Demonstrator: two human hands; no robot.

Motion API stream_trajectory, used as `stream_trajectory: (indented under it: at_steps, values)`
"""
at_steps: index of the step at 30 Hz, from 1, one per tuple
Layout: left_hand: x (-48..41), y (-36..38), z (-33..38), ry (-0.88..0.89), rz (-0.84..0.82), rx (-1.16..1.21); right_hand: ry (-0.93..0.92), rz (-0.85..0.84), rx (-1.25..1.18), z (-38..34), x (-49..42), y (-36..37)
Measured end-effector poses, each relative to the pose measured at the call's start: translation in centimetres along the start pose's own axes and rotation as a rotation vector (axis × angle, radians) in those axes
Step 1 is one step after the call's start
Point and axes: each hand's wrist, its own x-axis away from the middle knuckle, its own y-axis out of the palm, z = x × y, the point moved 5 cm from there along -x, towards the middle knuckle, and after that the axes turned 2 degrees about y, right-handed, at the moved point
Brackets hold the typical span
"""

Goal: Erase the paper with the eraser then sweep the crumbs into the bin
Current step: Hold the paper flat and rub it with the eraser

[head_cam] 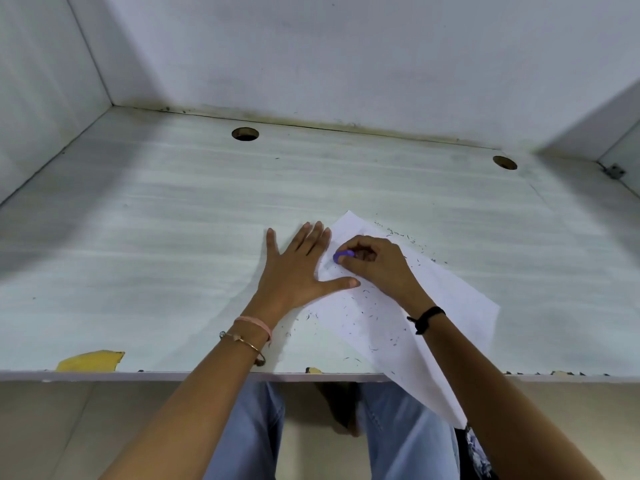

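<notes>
A pale, streaked desk [173, 220] is enclosed by white partition walls [346, 46], which stand behind the paper and on both sides of it. The paper [450, 306], a white sheet, is laid right of the desk's middle with its long axis on a diagonal. One corner is pointed away and leftward, and the opposite end is carried past the desk's front edge, where it is partly hidden by the right forearm.

The left hand [298, 268] is laid flat with its fingers spread at the paper's left edge, and its thumb is pressed on the sheet. The right hand [377, 265] is curled over the paper's far part, and a purple eraser [343, 256] is pinched in its fingertips. Only the eraser's rounded end is shown, so its shape and its contact with the sheet cannot be made out.

Dark crumbs [367, 306] are scattered across the paper and on the desk just beside both long edges. Any pencil marks are too faint to be read.

Two round cable holes [245, 134] are cut well beyond the paper. A chipped yellow patch [90, 361] is seen at the front edge, well left of the paper.
</notes>
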Motion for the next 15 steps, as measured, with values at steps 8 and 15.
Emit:
stream_trajectory:
  at_steps: [8,15]
  values:
    - [0.1,-0.1,0.1,-0.002,0.015,-0.017,-0.016,0.181,0.297,-0.5,-2.3,-2.1]
    - [-0.1,0.2,0.0,0.002,0.015,-0.016,-0.032,0.134,0.331,-1.1,-2.1,-1.4]
